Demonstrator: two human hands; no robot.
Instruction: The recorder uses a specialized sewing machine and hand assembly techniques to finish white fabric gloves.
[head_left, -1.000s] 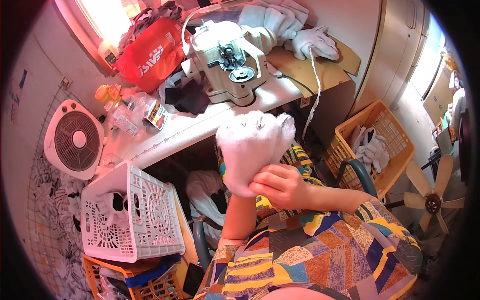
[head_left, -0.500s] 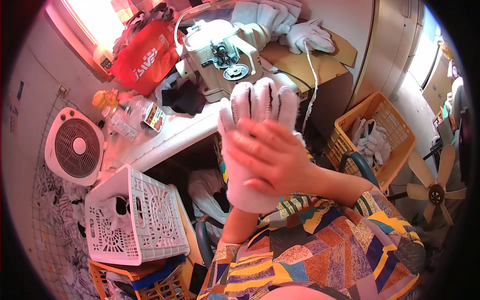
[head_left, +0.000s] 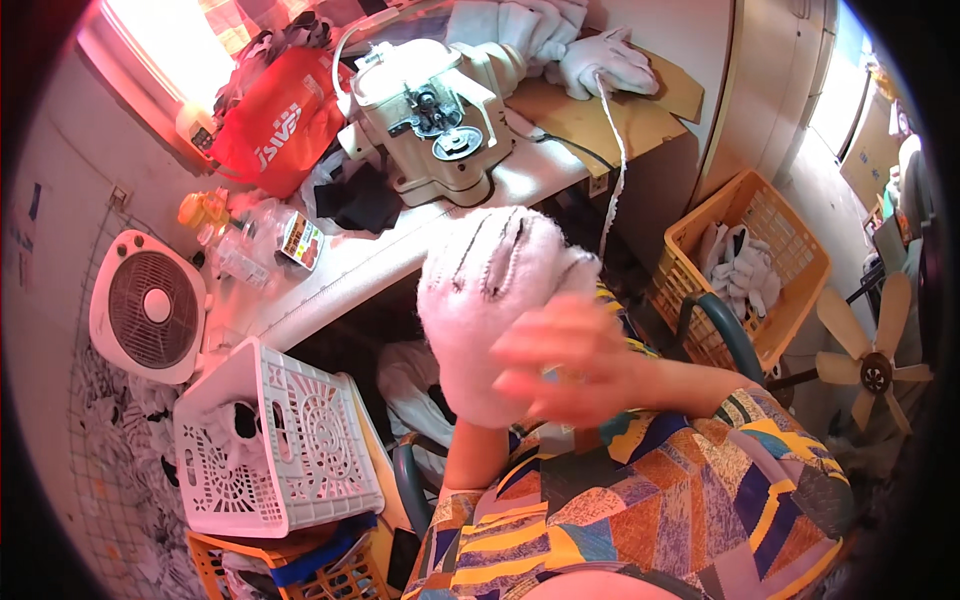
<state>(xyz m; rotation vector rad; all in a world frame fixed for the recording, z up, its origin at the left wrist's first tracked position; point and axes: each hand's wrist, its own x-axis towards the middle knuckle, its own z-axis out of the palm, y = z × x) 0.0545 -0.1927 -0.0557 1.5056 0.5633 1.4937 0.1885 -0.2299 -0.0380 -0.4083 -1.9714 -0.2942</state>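
My left hand point(head_left: 482, 320) is inside a white fluffy glove point(head_left: 465, 345) with dark seams between its fingers. The gloved fingers are bent over into a fist, and the palm side is hidden. Close against the glove's right side is my right hand point(head_left: 565, 360), blurred by motion, its fingers stretched out and apart with nothing seen in them. Whether it touches the glove I cannot tell. Beyond the glove, on the white worktable point(head_left: 345, 275), stands a cream sewing machine point(head_left: 430, 120) with a round metal disc at its front.
White gloves lie in a yellow crate point(head_left: 790, 225) at right, beside a fan with beige blades point(head_left: 875, 375). At left are a white plastic crate point(head_left: 325, 450), a box fan point(head_left: 150, 305) and clear bottles point(head_left: 245, 255). A red bag point(head_left: 275, 125) and white fabric point(head_left: 605, 65) sit farther back.
The gloved left hand has curled its straight fingers and come down a little. My right hand has left the glove's front and moved right and lower.
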